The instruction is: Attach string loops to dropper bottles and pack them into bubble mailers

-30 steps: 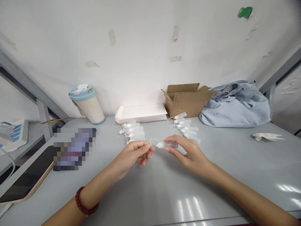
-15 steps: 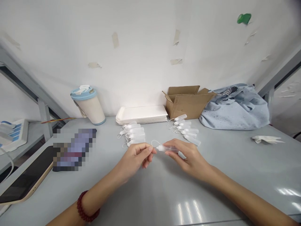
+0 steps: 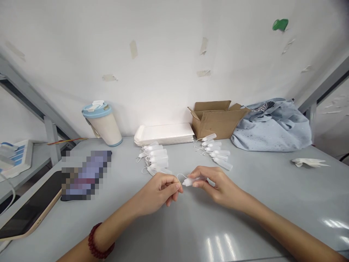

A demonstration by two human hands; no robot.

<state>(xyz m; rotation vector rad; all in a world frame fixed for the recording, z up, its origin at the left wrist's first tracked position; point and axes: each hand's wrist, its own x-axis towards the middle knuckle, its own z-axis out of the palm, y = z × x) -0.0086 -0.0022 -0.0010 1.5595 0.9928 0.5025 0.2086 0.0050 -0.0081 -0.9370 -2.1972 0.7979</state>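
Note:
A small translucent squeeze bottle (image 3: 188, 181) lies sideways between my hands, its white nozzle pointing left. My right hand (image 3: 218, 185) is closed around the body with thumb and fingers. My left hand (image 3: 161, 193) pinches at the nozzle's tip, where the thin white strap loop runs into the fingertips; the small cap there is mostly hidden. Just beyond my left hand lies a pile of similar bottles (image 3: 158, 159) with strap loops. Another group of these bottles (image 3: 220, 155) lies beyond my right hand.
Along the wall stand a cream tumbler with blue lid (image 3: 102, 123), a stack of white trays or boxes (image 3: 165, 134), an open cardboard box (image 3: 218, 123) and a pale blue fabric bag (image 3: 272, 129). Left lie a phone (image 3: 32, 203) and a blurred-out object (image 3: 88, 174); right, a crumpled tissue (image 3: 309, 162).
Both hands have come slightly lower in view with the bottle. The nozzle tip now sits right against my left fingertips; a short dark needle showed between them before.

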